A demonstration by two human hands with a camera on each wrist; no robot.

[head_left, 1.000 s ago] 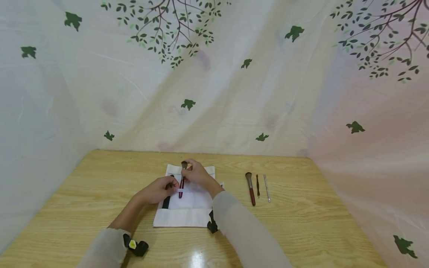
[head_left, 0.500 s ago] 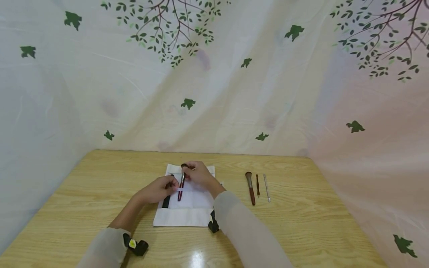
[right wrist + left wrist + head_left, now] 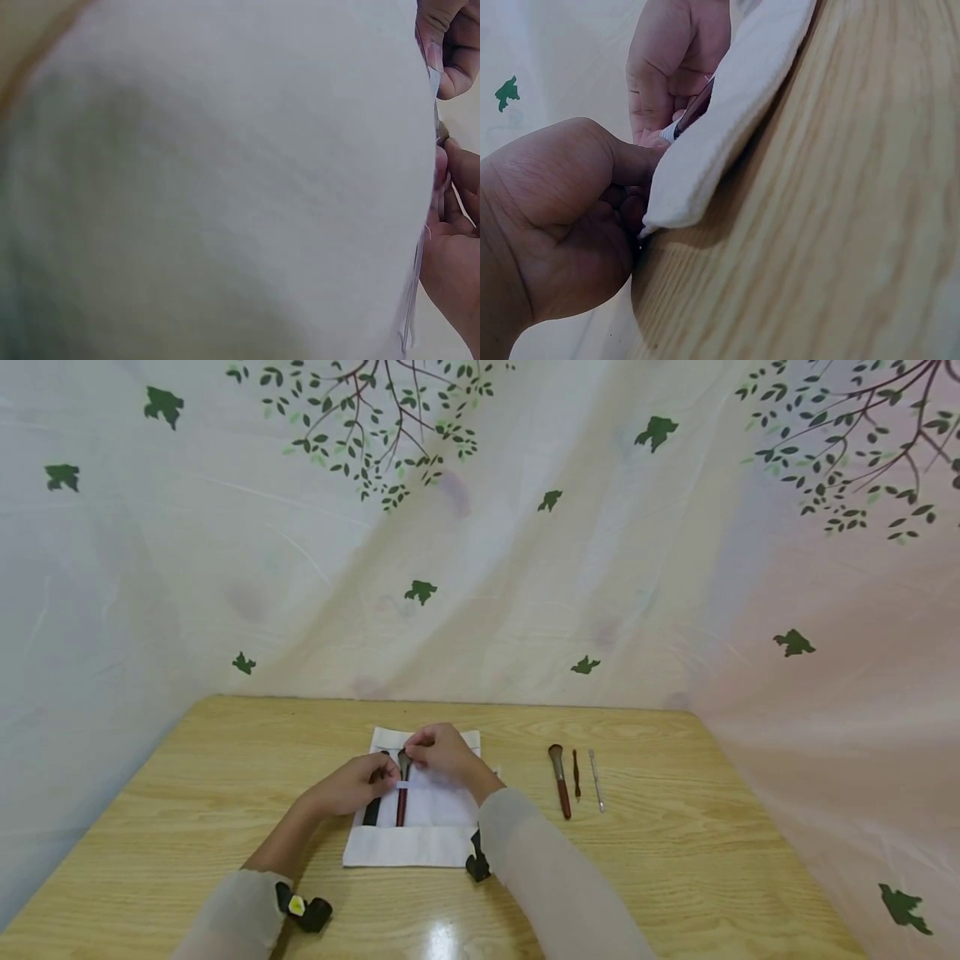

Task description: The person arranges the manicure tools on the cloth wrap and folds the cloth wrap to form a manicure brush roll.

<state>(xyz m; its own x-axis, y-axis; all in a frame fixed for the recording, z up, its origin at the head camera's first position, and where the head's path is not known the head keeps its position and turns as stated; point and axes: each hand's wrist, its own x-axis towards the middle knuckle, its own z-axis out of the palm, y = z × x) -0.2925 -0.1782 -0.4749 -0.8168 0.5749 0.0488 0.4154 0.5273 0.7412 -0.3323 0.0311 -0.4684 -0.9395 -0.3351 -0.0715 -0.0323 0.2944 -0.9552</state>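
Left of the lower centre of the frame, a white cloth holder (image 3: 442, 806) lies flat on the wood-grain table (image 3: 712, 860); a fold runs along its bottom edge as a shallow pocket (image 3: 408, 847), and a narrow white strap (image 3: 402, 785) crosses its middle; a brush (image 3: 401, 803) with a dark red handle passes through this strap, its bristles toward the top of the frame and its handle end at the upper edge of the pocket; whether the tip sits inside the pocket cannot be told. To the left of the brush, a black strip-like item (image 3: 372, 812) lies on the same holder, its lower end also at the pocket edge and its middle partly covered by a hand.

The left hand (image 3: 352, 785), coming in from the lower left, pinches the strap between thumb and finger just beside the brush; the right hand (image 3: 447, 752), reaching over the holder from the lower right, has its fingertips closed on the head of the brush; in the right wrist view, pale cloth fills most of the frame, with both hands at its right edge.

Right of the holder and well apart from it, three things lie side by side on the table: a larger brush (image 3: 559, 783), a slim brown tool (image 3: 577, 774) and a thin silvery stick (image 3: 597, 781); behind the table, a pale sheet (image 3: 495, 635) with printed green leaves fills the upper frame.
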